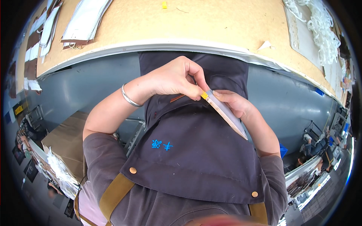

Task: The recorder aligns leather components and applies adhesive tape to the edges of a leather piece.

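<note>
In front of my apron [200, 158] I hold a thin, flat, grey-white piece [228, 111] with a pale tan edge, tilted down to the right. A small yellow tab [204, 95], like a bit of tape, sits at its upper end. My left hand [181, 79], with a silver bangle on the wrist, is closed in a pinch at that tab. My right hand [233, 101] grips the piece along its far side, thumb on top; some of its fingers are hidden behind it. Below my left hand, a short orange-brown strip [177, 98] shows against the apron.
Ahead runs a tan worktable [211, 30] with a white front edge. On it lie stacked white-and-brown pieces [85, 22] at left, a small yellow scrap [164, 5], and a heap of translucent strips [322, 32] at right. A brown cardboard box [66, 139] stands behind my left arm.
</note>
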Demonstrator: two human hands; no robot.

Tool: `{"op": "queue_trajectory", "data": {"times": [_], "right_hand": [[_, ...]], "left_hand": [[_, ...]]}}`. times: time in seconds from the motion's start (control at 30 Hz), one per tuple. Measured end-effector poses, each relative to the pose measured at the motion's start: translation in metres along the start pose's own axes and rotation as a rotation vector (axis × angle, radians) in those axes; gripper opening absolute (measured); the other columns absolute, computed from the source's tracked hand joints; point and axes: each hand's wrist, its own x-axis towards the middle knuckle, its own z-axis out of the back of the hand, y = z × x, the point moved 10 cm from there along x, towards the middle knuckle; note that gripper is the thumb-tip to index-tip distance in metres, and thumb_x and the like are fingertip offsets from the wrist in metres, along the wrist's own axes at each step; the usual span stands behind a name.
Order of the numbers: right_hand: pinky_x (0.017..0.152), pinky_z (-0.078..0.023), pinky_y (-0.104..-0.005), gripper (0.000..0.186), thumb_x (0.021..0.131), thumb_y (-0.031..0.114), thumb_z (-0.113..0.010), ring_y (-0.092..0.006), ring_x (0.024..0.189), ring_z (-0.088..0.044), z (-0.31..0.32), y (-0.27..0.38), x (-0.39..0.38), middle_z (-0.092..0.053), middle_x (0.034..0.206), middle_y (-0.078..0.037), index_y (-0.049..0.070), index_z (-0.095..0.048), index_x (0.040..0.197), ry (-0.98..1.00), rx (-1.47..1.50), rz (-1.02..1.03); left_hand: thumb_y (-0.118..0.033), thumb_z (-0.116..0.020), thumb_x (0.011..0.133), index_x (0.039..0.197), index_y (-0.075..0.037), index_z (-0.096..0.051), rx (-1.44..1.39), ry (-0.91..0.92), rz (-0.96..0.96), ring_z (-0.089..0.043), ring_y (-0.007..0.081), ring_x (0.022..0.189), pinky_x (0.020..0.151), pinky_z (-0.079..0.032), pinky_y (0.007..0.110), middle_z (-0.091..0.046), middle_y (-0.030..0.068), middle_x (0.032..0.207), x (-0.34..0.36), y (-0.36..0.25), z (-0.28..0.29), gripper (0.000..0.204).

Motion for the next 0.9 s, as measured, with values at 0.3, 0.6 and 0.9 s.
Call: {"op": "queue_trajectory", "data": {"times": [0.3, 0.6, 0.9], "right_hand": [[0.069, -0.048, -0.0227, 0.041, 0.084, 0.033, -0.061, -0.0096, 0.077, -0.059, 0.0038, -0.0020, 0.0025, -0.062, 0.094, -0.005, 0.002, -0.055, 0.110, 0.000, 0.030, -0.024], [0.069, -0.048, -0.0228, 0.042, 0.085, 0.032, -0.059, -0.0096, 0.077, -0.059, 0.0003, -0.0003, -0.0006, -0.062, 0.094, -0.005, 0.000, -0.054, 0.112, -0.011, 0.032, 0.004], [0.068, -0.048, -0.0230, 0.041, 0.085, 0.034, -0.059, -0.0093, 0.076, -0.058, 0.0004, -0.0009, 0.0017, -0.062, 0.093, -0.005, 0.002, -0.055, 0.109, 0.015, 0.008, 0.003]], "left_hand": [[0.007, -0.065, 0.068, 0.076, 0.004, -0.060, 0.079, -0.040, 0.030, -0.057, 0.0072, 0.059, 0.043, -0.042, 0.019, -0.065, 0.0118, 0.079, 0.0016, 0.0042, 0.0018, 0.010], [0.007, -0.066, 0.068, 0.078, 0.004, -0.062, -0.033, 0.018, -0.048, -0.062, 0.0109, 0.065, 0.050, -0.048, 0.019, -0.065, 0.0143, 0.084, 0.0030, 0.0024, 0.0006, 0.011], [0.007, -0.066, 0.069, 0.078, 0.004, -0.062, -0.058, 0.023, -0.037, -0.063, 0.0132, 0.071, 0.058, -0.051, 0.020, -0.065, 0.0151, 0.086, 0.0035, 0.0023, 0.0005, 0.011]]}}
